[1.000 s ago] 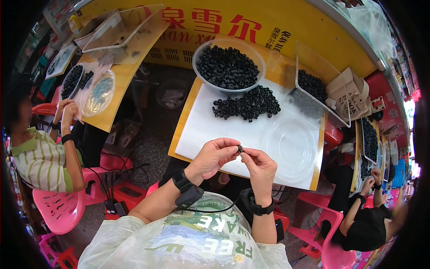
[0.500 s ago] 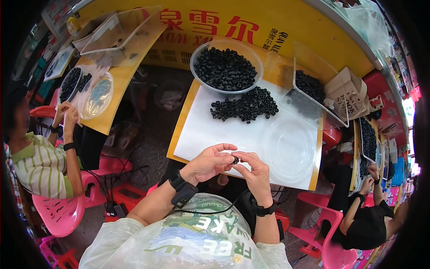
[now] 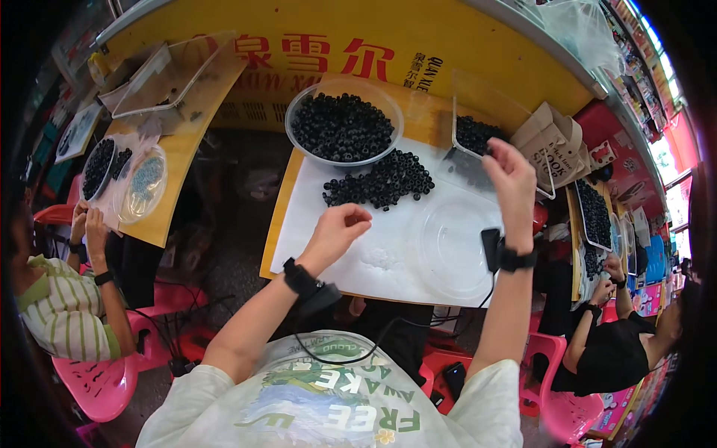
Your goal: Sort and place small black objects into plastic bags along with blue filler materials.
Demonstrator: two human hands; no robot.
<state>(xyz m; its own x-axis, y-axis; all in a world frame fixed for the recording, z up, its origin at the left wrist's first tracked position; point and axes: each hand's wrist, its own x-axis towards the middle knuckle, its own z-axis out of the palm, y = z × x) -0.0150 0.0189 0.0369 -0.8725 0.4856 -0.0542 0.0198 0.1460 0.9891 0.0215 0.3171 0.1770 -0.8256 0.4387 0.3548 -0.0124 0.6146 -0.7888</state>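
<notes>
Black beads, small and ring-shaped, lie in a loose pile (image 3: 388,181) on the white table sheet (image 3: 314,190). My left hand (image 3: 336,233) is just below the pile, with thumb and fingertips drawn together; anything between them is hidden. My right hand (image 3: 511,183) is raised at the clear rectangular bin (image 3: 454,123), its fingertips closed over the near side. Black beads (image 3: 476,134) fill part of that bin; whether a bead is in my fingers cannot be made out. Behind the pile stands a clear round tub (image 3: 290,123) heaped with more beads.
A clear round lid (image 3: 457,250) lies on the sheet's right. A paper bag (image 3: 551,145) stands beyond the bin. People work at side tables to the left (image 3: 187,168) and right, with beads in trays. A yellow panel (image 3: 478,56) closes off the back.
My hands, together over a small dark piece half a second ago, have parted. The right has gone up and right to the bin, the left forward toward the pile. The view has shifted slightly.
</notes>
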